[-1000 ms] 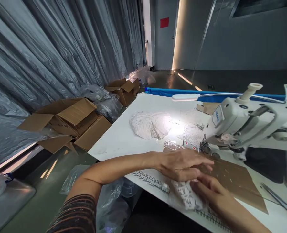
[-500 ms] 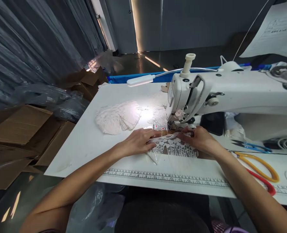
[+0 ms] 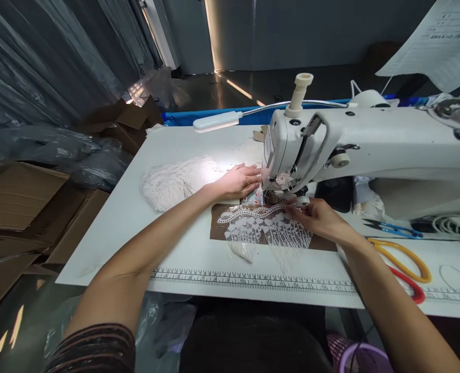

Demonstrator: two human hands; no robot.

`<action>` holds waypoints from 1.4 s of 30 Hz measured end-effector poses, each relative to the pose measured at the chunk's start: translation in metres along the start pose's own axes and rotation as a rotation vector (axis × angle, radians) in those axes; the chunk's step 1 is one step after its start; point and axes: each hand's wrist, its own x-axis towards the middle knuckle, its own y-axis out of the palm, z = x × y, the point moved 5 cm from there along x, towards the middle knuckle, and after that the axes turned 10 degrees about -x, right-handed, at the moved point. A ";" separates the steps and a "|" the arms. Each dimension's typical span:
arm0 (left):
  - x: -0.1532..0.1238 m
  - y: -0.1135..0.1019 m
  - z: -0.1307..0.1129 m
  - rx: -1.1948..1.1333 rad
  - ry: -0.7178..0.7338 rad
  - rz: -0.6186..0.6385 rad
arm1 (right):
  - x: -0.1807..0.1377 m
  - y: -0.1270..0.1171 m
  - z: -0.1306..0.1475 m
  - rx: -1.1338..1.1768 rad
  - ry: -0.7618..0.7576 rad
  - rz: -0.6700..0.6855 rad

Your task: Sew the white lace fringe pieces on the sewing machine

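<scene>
White fringed lace trim [image 3: 271, 212] lies over a brown panel [image 3: 216, 233] before the sewing machine's [image 3: 370, 140] needle area. Right thumb and fingers pinch its upper edge, that hand [image 3: 321, 220] beside the presser foot; the left hand [image 3: 235, 181], fingers outstretched, lies palm-down near a lace pile [image 3: 166, 184]. Yellow-and-red-handled scissors [image 3: 404, 259] rest rightward.

I've got scissors [image 3: 411, 249] with yellow and red handles plus blue snips [image 3: 401, 231] off to my right, a purple basket [image 3: 336, 347] down below, and cardboard boxes [image 3: 24, 194], crumpled plastic [image 3: 101, 167] and a grey curtain [image 3: 59, 57] left
</scene>
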 end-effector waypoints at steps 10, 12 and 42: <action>-0.040 -0.001 -0.028 -0.021 -0.006 -0.196 | -0.013 -0.012 -0.011 -0.138 0.048 0.037; -0.054 0.008 -0.043 -0.169 0.072 -0.131 | -0.013 -0.012 -0.011 -0.148 0.061 0.029; -0.075 0.027 -0.082 -0.126 0.107 -0.126 | -0.014 -0.009 -0.020 -0.063 0.099 -0.127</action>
